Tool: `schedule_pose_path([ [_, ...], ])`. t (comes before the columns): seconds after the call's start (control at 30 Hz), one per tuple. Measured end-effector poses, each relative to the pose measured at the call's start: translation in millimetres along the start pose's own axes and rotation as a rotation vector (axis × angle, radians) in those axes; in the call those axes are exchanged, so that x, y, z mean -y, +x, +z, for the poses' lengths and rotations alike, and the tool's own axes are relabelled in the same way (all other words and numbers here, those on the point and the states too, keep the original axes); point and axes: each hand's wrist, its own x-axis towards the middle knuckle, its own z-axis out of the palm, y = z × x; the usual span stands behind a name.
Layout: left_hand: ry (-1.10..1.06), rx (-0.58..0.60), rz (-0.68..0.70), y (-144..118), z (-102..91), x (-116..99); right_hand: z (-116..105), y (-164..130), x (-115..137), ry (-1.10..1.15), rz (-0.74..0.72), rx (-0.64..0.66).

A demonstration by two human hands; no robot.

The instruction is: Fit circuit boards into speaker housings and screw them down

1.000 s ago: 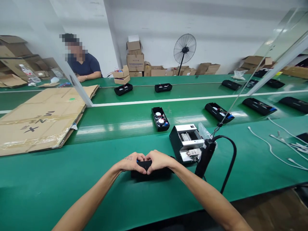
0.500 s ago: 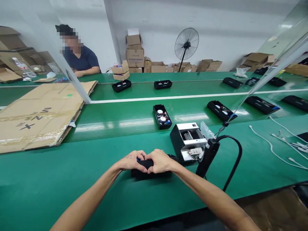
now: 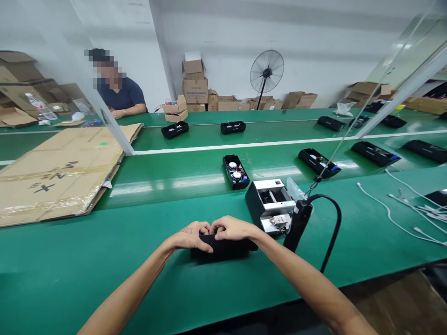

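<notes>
Black housing (image 3: 226, 250) lies on the green bench (image 3: 70, 260), directly before the person. Left hand (image 3: 192, 236): thumb against the near face, fingers bent over the top edge, clasping the wall. Right hand (image 3: 233, 229): fingers curled at the top edge; whether they pinch anything cannot be determined. Rightward: silver-and-black machine (image 3: 264, 215), then suspended black tool (image 3: 298, 225).

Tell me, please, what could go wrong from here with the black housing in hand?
The left hand and right hand are close together on the black housing, so fingers could collide. The hanging corded tool is near the right forearm, which could bump it. Pushed forward and right, the housing might knock the silver-and-black machine.
</notes>
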Motion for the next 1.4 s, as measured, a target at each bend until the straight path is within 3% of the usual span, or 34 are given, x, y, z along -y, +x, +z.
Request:
schedule_pose_path([
  [0.2, 0.014, -0.002, -0.008, 2.5, -0.2, 2.8, 6.1, 2.1, -2.3, -0.023, -0.017, -0.031],
  [0.47, -0.008, 0.016, -0.030, 5.9, -3.6, 6.0, 1.5, 12.0, -0.2, -0.041, 0.060, 0.023],
  [0.93, -0.017, 0.015, 0.023, 8.9, -5.5, 5.6, 6.2, 2.4, 9.8, -0.189, 0.097, -0.075],
  [1.03, 0.016, -0.014, 0.050, 3.2, 0.6, 7.4, 13.4, -5.4, 14.3, -0.213, 0.094, -0.092],
  [1.17, 0.085, -0.072, 0.109, -12.3, 16.2, 9.8, 39.9, -27.7, 20.0, -0.249, 0.060, -0.176],
  [1.23, 0.117, -0.104, 0.131, -22.4, 27.7, 12.4, 56.0, -47.4, 18.4, -0.218, -0.022, -0.259],
  [1.3, 0.201, -0.136, 0.184, -32.3, 42.4, 17.8, 69.0, -73.0, 10.0, -0.112, -0.131, -0.458],
  [1.4, 0.438, -0.203, 0.352, -45.2, 68.3, 31.1, 77.9, -114.2, -17.8, 0.049, -0.157, -1.047],
])
